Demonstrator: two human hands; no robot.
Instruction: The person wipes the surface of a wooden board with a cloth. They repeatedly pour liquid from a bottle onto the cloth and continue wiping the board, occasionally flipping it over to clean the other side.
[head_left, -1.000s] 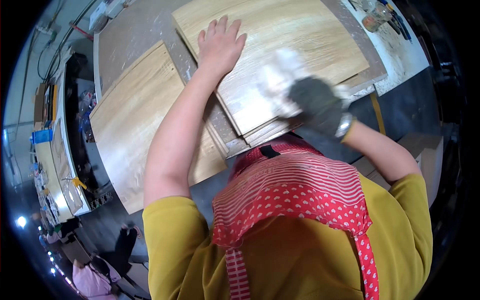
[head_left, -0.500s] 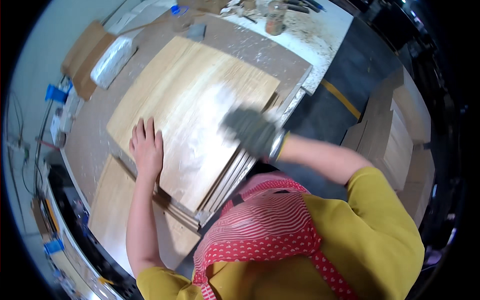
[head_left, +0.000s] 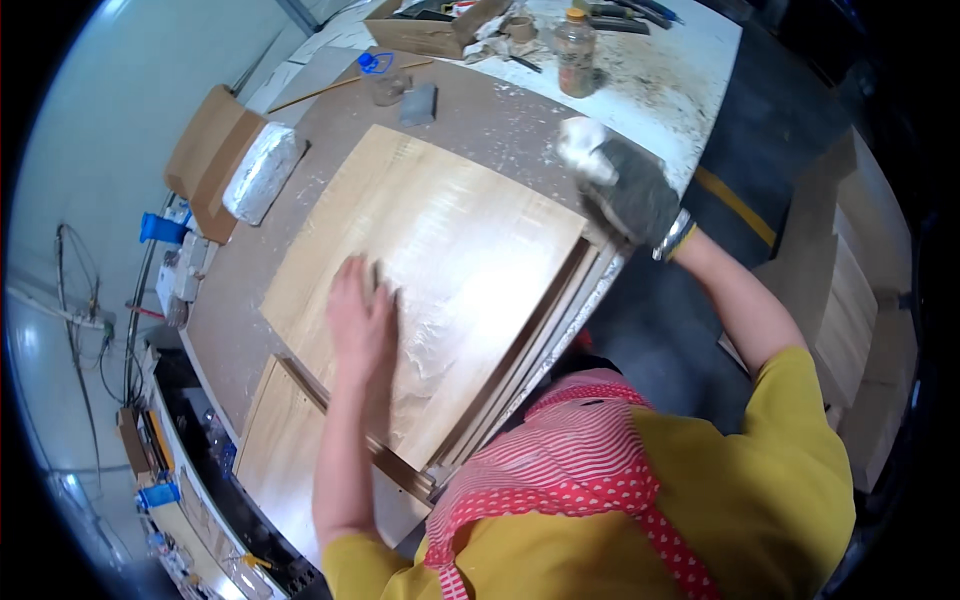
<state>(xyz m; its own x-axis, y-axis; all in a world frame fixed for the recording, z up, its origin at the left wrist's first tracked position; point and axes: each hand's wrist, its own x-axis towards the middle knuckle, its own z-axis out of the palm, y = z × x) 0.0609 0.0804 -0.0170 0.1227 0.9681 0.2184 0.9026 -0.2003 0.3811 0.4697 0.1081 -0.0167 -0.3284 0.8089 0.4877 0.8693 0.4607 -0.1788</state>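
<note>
A pale wooden panel (head_left: 470,230) with a shiny, wet-looking streak lies on top of a stack of panels (head_left: 520,357). My bare left hand (head_left: 362,318) is over the panel's left part, fingers stretched out and slightly blurred; whether it touches the wood I cannot tell. Beyond the panel's right corner, my right hand (head_left: 632,192), in a dark grey glove, is closed on a white wad of cloth (head_left: 582,142). A second wooden panel (head_left: 285,445) lies at the lower left, partly hidden by my left forearm.
On the brown work board (head_left: 480,115) sit a grey block (head_left: 419,104) and a clear container with a blue top (head_left: 385,85). Behind stand a bottle with an orange cap (head_left: 575,60) and an open cardboard box (head_left: 425,35). A foil-wrapped block (head_left: 264,172) is at left, cartons (head_left: 850,300) at right.
My right hand has moved off the panel's middle, away to the right, with the white wad. My left hand has shifted from the panel's left edge inward over its face. The view has shifted.
</note>
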